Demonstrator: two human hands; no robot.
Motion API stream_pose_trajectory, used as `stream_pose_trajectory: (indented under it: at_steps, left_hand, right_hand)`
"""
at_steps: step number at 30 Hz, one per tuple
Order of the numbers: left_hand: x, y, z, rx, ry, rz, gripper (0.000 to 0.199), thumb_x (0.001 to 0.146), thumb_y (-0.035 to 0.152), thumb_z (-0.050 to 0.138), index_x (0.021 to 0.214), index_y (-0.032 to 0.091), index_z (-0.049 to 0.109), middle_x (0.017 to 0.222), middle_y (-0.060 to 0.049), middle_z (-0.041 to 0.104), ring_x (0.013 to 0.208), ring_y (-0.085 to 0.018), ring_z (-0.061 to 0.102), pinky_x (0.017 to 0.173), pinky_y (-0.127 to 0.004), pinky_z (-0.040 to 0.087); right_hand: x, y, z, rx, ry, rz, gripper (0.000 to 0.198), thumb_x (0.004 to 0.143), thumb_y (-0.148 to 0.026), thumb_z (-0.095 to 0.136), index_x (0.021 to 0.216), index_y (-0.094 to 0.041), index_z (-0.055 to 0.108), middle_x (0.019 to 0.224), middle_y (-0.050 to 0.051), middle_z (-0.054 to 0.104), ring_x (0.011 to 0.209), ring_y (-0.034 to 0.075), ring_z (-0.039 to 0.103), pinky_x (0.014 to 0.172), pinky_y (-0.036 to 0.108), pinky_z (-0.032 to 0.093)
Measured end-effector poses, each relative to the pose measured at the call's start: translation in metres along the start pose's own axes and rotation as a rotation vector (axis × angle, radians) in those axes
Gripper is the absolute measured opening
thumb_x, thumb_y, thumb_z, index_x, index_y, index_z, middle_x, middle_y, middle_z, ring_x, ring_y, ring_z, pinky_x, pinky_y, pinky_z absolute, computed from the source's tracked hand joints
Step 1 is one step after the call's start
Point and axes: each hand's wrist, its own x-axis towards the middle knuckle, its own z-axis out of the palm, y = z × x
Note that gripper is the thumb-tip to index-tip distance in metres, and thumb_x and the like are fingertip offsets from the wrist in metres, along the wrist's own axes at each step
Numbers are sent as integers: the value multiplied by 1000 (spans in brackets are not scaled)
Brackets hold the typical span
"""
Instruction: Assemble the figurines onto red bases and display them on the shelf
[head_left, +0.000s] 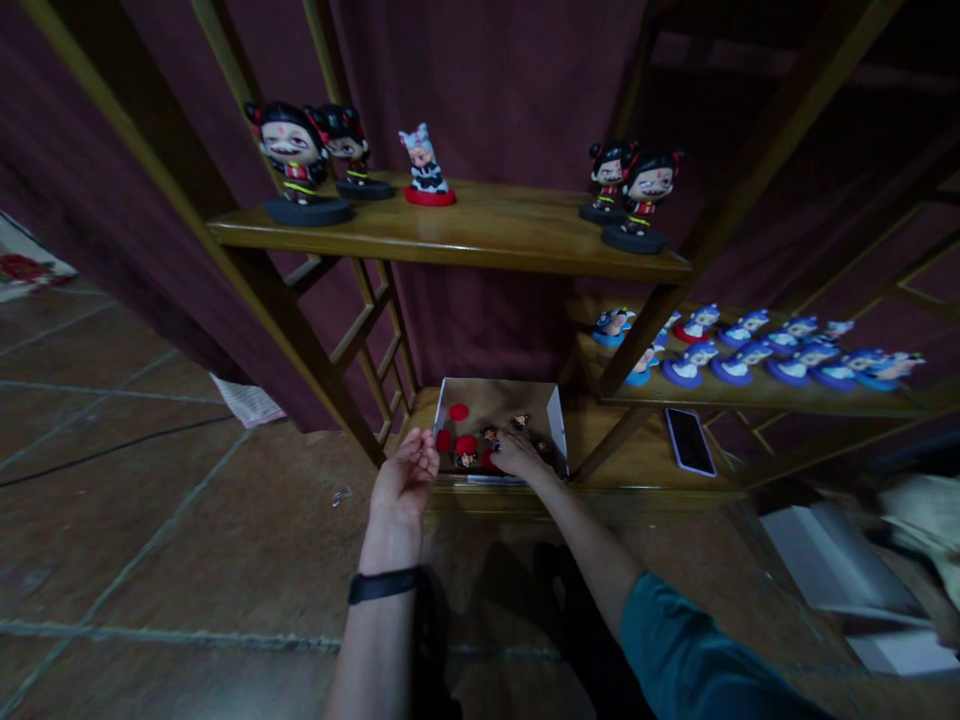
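A shallow white cardboard box sits on the bottom shelf, with several small figurines and red round bases inside. My right hand reaches into it, fingers bent down and closed at a small black-haired figurine; the fingertips are partly hidden. By the box's left wall is my left hand, palm up, its fingers loosely curled and holding nothing. A red disc base lies near the back of the box. Another figurine lies at the front left, beside a red base.
The wooden upper shelf bears several black-haired figurines and a blue-haired one on a red base. Blue and white figurines crowd the right shelf. Below them lies a phone. A post stands right of the box.
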Motion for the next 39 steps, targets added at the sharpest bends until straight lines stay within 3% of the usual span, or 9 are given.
stream_pose_trajectory:
  at_steps: [3, 8, 11, 14, 19, 23, 27, 33, 39]
  left_hand:
    - [-1, 1, 1, 8, 12, -7, 19, 75, -2, 46, 83, 13, 56, 75, -6, 62, 62, -9, 61, 50, -17, 48]
    - [0, -2, 0, 28, 18, 6, 19, 75, -1, 47, 82, 13, 57, 74, -6, 62, 62, -10, 61, 51, -17, 48]
    - [1, -5, 0, 34, -10, 8, 20, 74, -2, 47, 82, 13, 57, 74, -6, 62, 62, -9, 61, 52, -18, 49]
    - [0, -12, 1, 63, -38, 3, 21, 73, -3, 47, 82, 13, 57, 74, -5, 63, 61, -8, 60, 52, -17, 48]
    - [-5, -33, 9, 297, -45, 31, 19, 70, 3, 54, 85, 14, 59, 74, -6, 64, 63, -10, 61, 58, -21, 50]
    - [-5, -52, 14, 479, -93, 38, 23, 66, 10, 62, 88, 15, 60, 70, -4, 64, 59, -12, 61, 58, -25, 51]
    - [0, -59, 13, 455, -123, 58, 21, 62, 5, 62, 82, 12, 59, 68, -5, 64, 61, -14, 62, 59, -27, 52]
    - [7, -46, 10, 270, -14, 75, 20, 68, -3, 49, 78, 12, 56, 68, -5, 63, 64, -16, 64, 59, -29, 55]
    - [6, -40, 11, 159, 1, 15, 19, 70, -4, 47, 76, 12, 55, 72, -7, 63, 66, -16, 64, 64, -34, 55]
  right_hand:
    - [-1, 1, 10, -1, -15, 46, 47, 68, -21, 55, 114, -13, 47, 123, 15, 46, 112, 24, 45, 91, 32, 34]
    - [-2, 0, 14, 6, -25, 7, 57, 67, -18, 59, 121, -13, 41, 131, 15, 40, 123, 24, 34, 97, 32, 29]
    - [-4, -2, 8, 4, -14, 26, 54, 66, -15, 58, 118, -15, 44, 125, 14, 47, 117, 24, 42, 92, 32, 32]
    - [-3, -2, -4, 54, 34, 42, 34, 67, -14, 55, 101, -21, 56, 105, 8, 60, 100, 22, 54, 81, 31, 38]
    - [-4, -3, -33, 500, 200, -70, 15, 68, -25, 57, 82, -21, 59, 81, -1, 61, 77, 15, 55, 67, 25, 40]
    - [-17, -16, -42, 868, 31, -204, 24, 65, -32, 62, 85, -19, 60, 74, -3, 58, 64, 10, 50, 56, 21, 39]
    - [-26, -23, -40, 1014, -88, -152, 27, 63, -34, 64, 84, -18, 60, 67, -3, 56, 57, 9, 48, 49, 19, 38]
    - [-17, 5, -57, 1336, 171, 152, 23, 66, -28, 57, 87, -19, 56, 68, -1, 58, 59, 11, 53, 46, 19, 41]
    - [-19, 23, -77, 1318, 275, 73, 40, 56, -24, 66, 93, -19, 54, 78, 2, 63, 69, 13, 58, 52, 21, 42]
